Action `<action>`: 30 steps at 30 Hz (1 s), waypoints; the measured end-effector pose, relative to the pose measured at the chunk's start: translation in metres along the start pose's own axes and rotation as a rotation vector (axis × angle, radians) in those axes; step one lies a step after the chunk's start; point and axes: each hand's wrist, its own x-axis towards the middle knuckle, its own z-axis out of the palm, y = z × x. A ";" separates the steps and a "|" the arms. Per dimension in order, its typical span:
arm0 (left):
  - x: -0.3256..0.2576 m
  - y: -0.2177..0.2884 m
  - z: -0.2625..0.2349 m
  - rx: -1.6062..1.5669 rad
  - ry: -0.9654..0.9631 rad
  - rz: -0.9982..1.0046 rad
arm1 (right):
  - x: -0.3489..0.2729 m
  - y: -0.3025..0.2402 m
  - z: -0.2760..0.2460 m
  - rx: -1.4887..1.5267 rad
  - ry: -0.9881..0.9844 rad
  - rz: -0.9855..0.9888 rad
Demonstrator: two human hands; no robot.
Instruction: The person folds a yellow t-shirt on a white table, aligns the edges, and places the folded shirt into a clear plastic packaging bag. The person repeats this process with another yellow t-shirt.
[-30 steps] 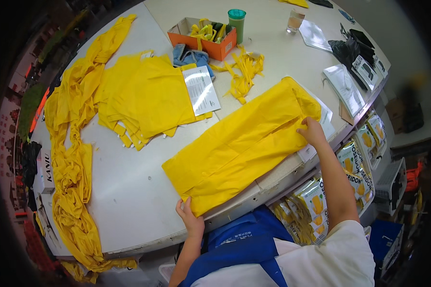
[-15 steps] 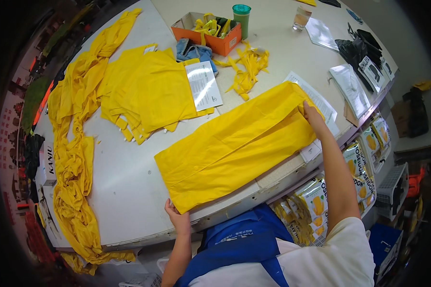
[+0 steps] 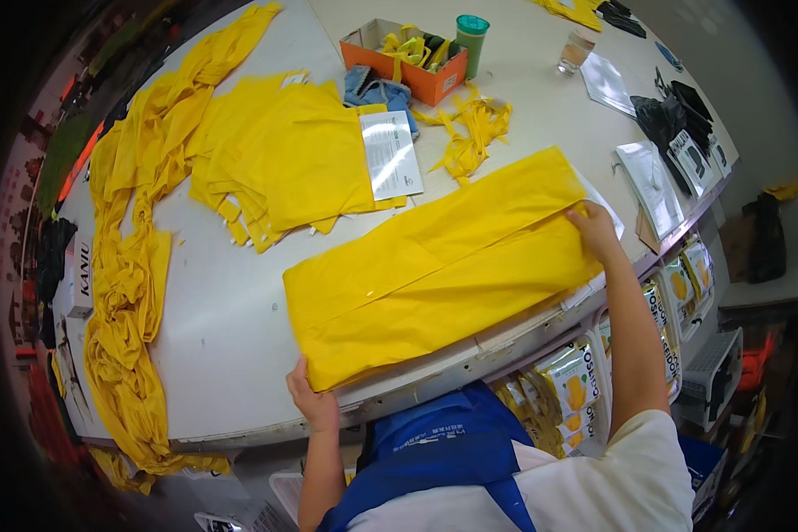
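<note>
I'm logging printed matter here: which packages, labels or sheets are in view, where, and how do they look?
White printed sheet: rectangular, lying on the yellow stack.
Orange box: open, far side of the table, yellow strips inside.
Printed bags: under the table edge, pale with yellow pictures.
Papers: white, at the table's right edge.

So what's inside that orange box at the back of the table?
The orange box holds tangled yellow strips and something dark beside them. Whatever lies beneath them is covered. A green cup stands against its far side, outside it.
</note>
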 end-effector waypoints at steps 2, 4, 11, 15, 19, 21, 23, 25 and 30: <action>-0.001 -0.008 -0.013 0.229 -0.071 0.204 | -0.006 0.034 -0.005 -0.029 0.053 0.041; -0.002 -0.025 -0.015 0.391 -0.162 0.237 | -0.018 0.060 0.012 0.035 0.095 0.101; 0.031 -0.011 -0.055 0.402 -0.534 0.223 | -0.075 0.008 -0.003 -0.139 0.028 0.155; 0.075 0.009 -0.036 0.060 -0.403 0.358 | -0.073 0.066 0.009 -0.069 0.019 0.061; 0.103 0.033 0.012 0.514 -0.457 0.493 | -0.080 0.032 -0.003 -0.194 0.115 0.255; 0.102 0.025 0.015 0.514 -0.473 0.490 | -0.087 0.047 -0.006 -0.262 0.286 0.062; 0.101 0.018 0.018 0.522 -0.494 0.493 | -0.107 0.041 -0.003 -0.302 0.349 0.081; 0.101 0.013 0.021 0.542 -0.506 0.494 | -0.129 0.041 0.004 -0.345 0.294 0.048; 0.100 -0.004 0.028 0.565 -0.490 0.536 | -0.139 0.037 0.016 -0.040 0.318 0.001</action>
